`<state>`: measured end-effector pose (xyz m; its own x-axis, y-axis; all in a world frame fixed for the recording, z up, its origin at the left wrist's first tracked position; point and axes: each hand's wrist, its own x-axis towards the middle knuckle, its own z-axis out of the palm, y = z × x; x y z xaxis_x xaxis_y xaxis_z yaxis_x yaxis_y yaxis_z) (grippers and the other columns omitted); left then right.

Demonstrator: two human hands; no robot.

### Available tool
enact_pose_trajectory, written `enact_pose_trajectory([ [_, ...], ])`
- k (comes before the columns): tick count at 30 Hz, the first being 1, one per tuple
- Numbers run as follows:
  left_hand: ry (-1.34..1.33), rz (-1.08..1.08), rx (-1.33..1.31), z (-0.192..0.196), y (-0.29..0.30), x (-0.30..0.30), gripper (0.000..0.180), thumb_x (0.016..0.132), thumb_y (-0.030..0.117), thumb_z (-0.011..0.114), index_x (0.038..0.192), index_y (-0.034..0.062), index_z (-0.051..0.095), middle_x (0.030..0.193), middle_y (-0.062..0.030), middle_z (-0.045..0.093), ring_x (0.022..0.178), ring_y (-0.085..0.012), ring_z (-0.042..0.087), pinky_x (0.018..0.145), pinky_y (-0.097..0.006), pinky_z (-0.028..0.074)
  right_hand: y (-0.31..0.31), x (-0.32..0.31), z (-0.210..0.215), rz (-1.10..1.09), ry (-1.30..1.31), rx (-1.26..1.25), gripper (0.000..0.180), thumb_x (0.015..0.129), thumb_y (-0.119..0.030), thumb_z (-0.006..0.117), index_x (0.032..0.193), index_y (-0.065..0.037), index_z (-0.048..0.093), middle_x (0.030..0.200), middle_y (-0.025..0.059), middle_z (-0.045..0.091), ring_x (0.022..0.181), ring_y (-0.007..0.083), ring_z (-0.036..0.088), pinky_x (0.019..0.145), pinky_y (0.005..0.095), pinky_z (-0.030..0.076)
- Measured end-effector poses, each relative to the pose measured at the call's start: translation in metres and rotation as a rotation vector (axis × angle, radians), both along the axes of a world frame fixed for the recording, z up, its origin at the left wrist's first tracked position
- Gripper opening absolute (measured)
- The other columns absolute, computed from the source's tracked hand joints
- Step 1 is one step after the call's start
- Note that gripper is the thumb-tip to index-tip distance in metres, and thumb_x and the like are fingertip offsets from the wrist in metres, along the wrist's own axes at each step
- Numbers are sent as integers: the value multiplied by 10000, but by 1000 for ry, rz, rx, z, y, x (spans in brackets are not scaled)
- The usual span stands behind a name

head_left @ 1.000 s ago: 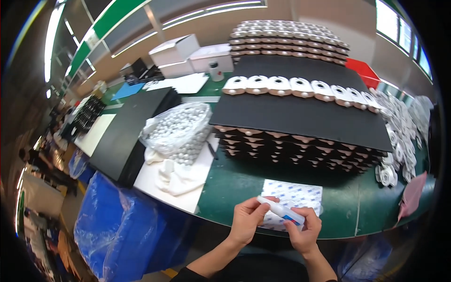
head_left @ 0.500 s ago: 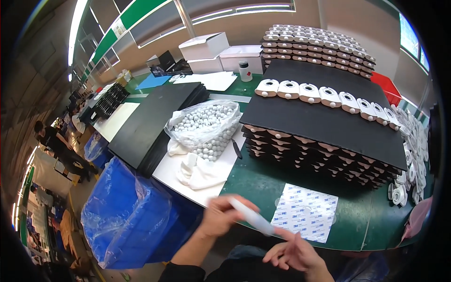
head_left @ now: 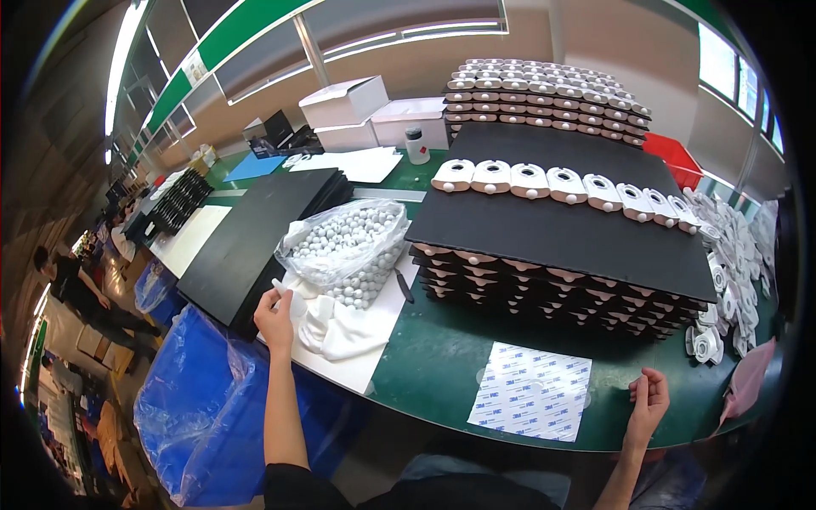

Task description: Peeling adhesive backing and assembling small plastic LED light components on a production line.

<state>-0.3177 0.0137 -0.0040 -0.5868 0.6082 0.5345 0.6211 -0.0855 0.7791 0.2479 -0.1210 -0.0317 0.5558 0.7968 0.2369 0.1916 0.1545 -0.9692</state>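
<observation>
My left hand [head_left: 275, 320] is closed on a thin white translucent piece [head_left: 297, 303], pinched by its upper end. It is held over the left side of the white board, beside a crumpled white cloth [head_left: 347, 330] and a clear plastic bag of small white balls [head_left: 344, 242]. My right hand [head_left: 649, 402] is above the green table's front edge, its fingers loosely bent and apart, with nothing visible in them. To its left lies a printed white square sheet [head_left: 534, 393] with a round mark in its middle.
Stacked black boards [head_left: 552, 225] carry rows of white housings [head_left: 529, 180]. Loose white parts [head_left: 733, 289] pile up at the right, near a pink sheet [head_left: 748, 382]. A black-handled tool [head_left: 404, 286] lies by the bag. A blue-lined bin [head_left: 195, 399] stands at the left.
My hands have moved apart. The left carried the white piece leftward toward the cloth; the right let go of the piece and moved right, past the printed sheet. The view has shifted slightly.
</observation>
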Motion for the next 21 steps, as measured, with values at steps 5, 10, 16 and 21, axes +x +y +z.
enact_pose_trajectory([
  [5,58,54,35,-4,6,5,496,703,116,723,1139,-5,519,914,-97,614,786,-146,563,675,-259,438,-8,24,-8,-72,-50,27,137,875,-39,490,996,14,527,824,14,527,651,37,452,561,157,344],
  [10,-117,174,434,9,-13,12,299,829,149,615,1074,-1,533,765,-4,522,606,-72,461,540,-201,406,-6,39,8,-254,-450,-92,405,790,-24,557,1182,-34,457,1146,128,466,1008,217,471,834,301,405],
  [16,-1173,-702,52,48,-47,125,190,882,199,493,994,46,503,772,-6,475,558,-53,376,408,-175,275,21,87,11,-421,-1114,-241,651,717,-85,641,1281,17,332,1283,213,369,1175,377,333,987,439,267],
  [21,-1698,-1132,-538,48,-42,232,248,787,7,467,1032,-21,494,910,-120,496,812,-181,468,699,-250,401,25,107,1,-521,-1249,-433,568,739,-204,644,1228,-11,429,1213,132,466,1104,323,402,942,408,299],
])
